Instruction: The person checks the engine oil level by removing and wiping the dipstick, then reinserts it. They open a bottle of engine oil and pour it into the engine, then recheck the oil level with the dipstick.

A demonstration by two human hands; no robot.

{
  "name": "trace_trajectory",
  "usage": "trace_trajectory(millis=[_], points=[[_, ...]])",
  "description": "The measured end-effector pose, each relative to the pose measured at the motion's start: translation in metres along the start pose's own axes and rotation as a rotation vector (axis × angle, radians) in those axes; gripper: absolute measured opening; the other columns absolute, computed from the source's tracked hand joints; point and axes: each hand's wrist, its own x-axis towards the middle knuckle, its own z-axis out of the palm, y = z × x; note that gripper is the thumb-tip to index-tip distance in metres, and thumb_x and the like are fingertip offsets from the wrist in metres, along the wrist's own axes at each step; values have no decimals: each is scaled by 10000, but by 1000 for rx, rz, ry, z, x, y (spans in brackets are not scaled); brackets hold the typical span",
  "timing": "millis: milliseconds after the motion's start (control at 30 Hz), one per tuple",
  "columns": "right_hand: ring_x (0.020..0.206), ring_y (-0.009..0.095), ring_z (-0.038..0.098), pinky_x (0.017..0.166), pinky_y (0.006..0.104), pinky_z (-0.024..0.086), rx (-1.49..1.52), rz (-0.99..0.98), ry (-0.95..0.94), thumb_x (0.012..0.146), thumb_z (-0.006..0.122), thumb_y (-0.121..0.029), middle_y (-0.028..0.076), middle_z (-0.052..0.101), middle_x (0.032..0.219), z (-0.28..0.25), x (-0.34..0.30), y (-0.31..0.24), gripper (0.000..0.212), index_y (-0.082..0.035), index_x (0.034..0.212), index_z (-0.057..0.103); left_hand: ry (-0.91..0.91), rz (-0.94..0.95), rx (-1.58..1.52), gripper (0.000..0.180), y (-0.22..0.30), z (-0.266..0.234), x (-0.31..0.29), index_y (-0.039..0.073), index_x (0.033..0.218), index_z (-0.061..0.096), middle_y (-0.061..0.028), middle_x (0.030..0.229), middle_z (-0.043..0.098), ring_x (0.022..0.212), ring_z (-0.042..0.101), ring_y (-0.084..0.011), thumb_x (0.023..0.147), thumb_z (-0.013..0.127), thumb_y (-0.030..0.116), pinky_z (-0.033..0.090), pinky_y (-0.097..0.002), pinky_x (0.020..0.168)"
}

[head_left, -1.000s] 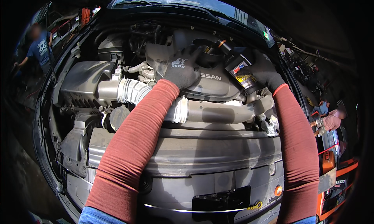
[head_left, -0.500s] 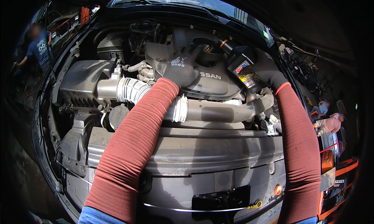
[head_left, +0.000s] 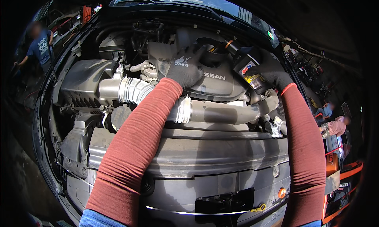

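My right hand, in a black glove, is wrapped around a black oil bottle with a coloured label. The bottle is tilted, its neck pointing up and left over a dark round funnel on the engine cover. An orange ring circles the bottle's neck. At the funnel's left side my gloved left hand rests over the cover, its fingers closed against the funnel's rim. Some of those fingertips are hidden. Whether oil flows from the bottle is hard to make out.
A ribbed intake hose and a wide pipe cross below my hands. The airbox sits left. A yellow-looped dipstick and an orange cap lie at the front. A person stands far left; others are at right.
The bottle and my right hand have shifted very slightly right. My left hand stays in place at the funnel.
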Motion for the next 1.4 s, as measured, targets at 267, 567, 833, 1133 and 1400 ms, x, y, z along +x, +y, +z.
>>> trace_trajectory(millis=[267,567,833,1133,1400], points=[[1367,407,588,1158,453,474,-19,-32,24,710,896,-397,261,624,1440,2,3,5,937,-7,1487,547,22,10,16,753,0,0,-1,255,1592,466,-156,1535,527,1395,528,-394,862,653,242,437,-538,1181],[1327,406,614,1135,458,488,-29,-28,20,681,917,-381,260,646,1405,-2,-1,0,959,2,1481,551,-3,3,17,747,-1,1,0,256,1597,461,-156,1556,516,1405,521,-398,874,646,249,437,-534,1188],[1307,395,633,1126,451,500,-21,-33,13,669,925,-369,254,657,1393,-3,1,0,945,6,1462,572,-44,-14,21,743,-2,1,1,249,1601,458,-162,1575,500,1422,502,-430,882,646,260,428,-537,1204],[1331,399,617,1138,448,493,-33,-40,13,656,928,-373,262,642,1420,-4,3,2,1009,8,1505,538,-83,-40,43,767,2,-6,2,247,1605,455,-141,1593,495,1441,504,-375,871,677,284,409,-521,1222],[1362,395,596,1154,448,483,-57,-52,17,639,934,-372,262,625,1444,-2,8,7,1078,-2,1551,494,-80,-32,19,791,1,-5,2,253,1623,436,-159,1601,485,1445,499,-396,870,675,278,381,-527,1248]])
